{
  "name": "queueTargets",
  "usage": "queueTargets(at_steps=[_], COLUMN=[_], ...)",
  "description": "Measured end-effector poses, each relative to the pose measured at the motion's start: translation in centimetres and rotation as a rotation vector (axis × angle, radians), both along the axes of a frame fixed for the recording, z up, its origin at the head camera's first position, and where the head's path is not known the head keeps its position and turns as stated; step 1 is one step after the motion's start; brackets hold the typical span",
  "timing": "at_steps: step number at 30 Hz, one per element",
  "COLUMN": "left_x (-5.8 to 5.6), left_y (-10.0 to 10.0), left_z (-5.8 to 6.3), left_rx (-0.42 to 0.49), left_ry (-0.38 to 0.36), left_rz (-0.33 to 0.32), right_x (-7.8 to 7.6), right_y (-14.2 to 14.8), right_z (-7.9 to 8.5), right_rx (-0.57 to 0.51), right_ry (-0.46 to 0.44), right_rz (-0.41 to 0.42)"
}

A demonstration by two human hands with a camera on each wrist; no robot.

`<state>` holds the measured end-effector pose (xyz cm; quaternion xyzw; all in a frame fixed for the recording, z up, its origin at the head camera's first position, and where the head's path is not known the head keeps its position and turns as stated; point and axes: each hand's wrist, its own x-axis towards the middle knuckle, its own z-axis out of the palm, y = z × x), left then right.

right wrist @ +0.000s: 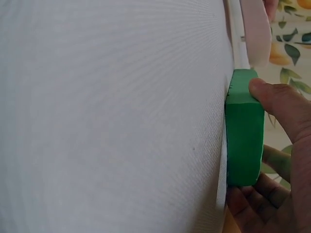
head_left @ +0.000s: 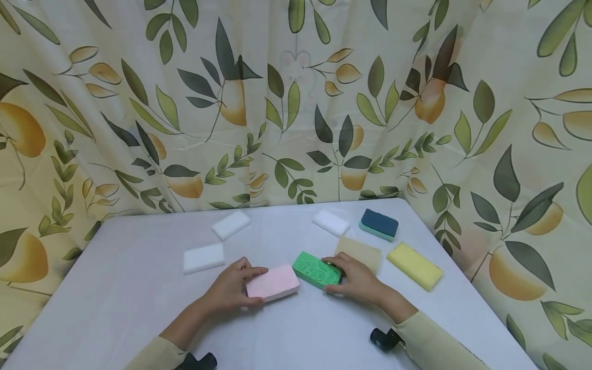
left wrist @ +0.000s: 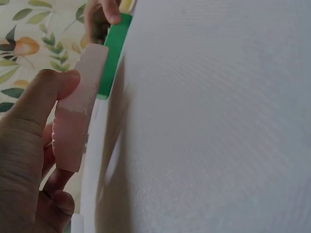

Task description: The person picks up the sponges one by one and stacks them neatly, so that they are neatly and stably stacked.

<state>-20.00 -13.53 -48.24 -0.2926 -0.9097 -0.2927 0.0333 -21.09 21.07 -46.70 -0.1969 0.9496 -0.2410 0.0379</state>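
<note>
My left hand point(head_left: 235, 289) grips a pink sponge point(head_left: 273, 283) by its left end, thumb on the near edge and fingers on the far one. In the left wrist view a gap with a shadow shows between the pink sponge point(left wrist: 80, 107) and the tabletop. My right hand point(head_left: 358, 280) holds a green patterned sponge point(head_left: 316, 270) at its right end, between thumb and fingers. The green sponge point(right wrist: 244, 141) lies at the table surface in the right wrist view. The two sponges are almost end to end, the pink one nearer me.
Beyond the right hand lie a beige pad point(head_left: 358, 253), a yellow sponge point(head_left: 414, 266) and a dark blue and green sponge point(head_left: 379, 224). White blocks lie at back centre point(head_left: 331, 222) and on the left point(head_left: 203, 258), point(head_left: 231, 225). A patterned curtain point(head_left: 296, 103) hangs behind the white table point(head_left: 115, 288).
</note>
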Motion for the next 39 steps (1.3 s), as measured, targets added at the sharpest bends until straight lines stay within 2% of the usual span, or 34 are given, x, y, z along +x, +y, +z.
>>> queueTargets(at_steps=[14, 20, 30, 39], left_x=[0.2, 0.4, 0.6, 0.7], left_y=[0.8, 1.1, 1.7, 2.2], left_z=[-0.1, 0.0, 0.0, -0.1], left_rx=[0.013, -0.010, 0.001, 0.034], left_ry=[-0.051, -0.066, -0.047, 0.012], left_rz=[-0.075, -0.093, -0.128, -0.160], right_x=[0.1, 0.1, 0.2, 0.1], right_y=[0.0, 0.0, 0.1, 0.1], right_z=[0.0, 0.0, 0.0, -0.1], right_rx=[0.000, -0.009, -0.015, -0.010], right_ry=[0.005, 0.003, 0.013, 0.014], right_rz=[0.002, 0.000, 0.019, 0.018])
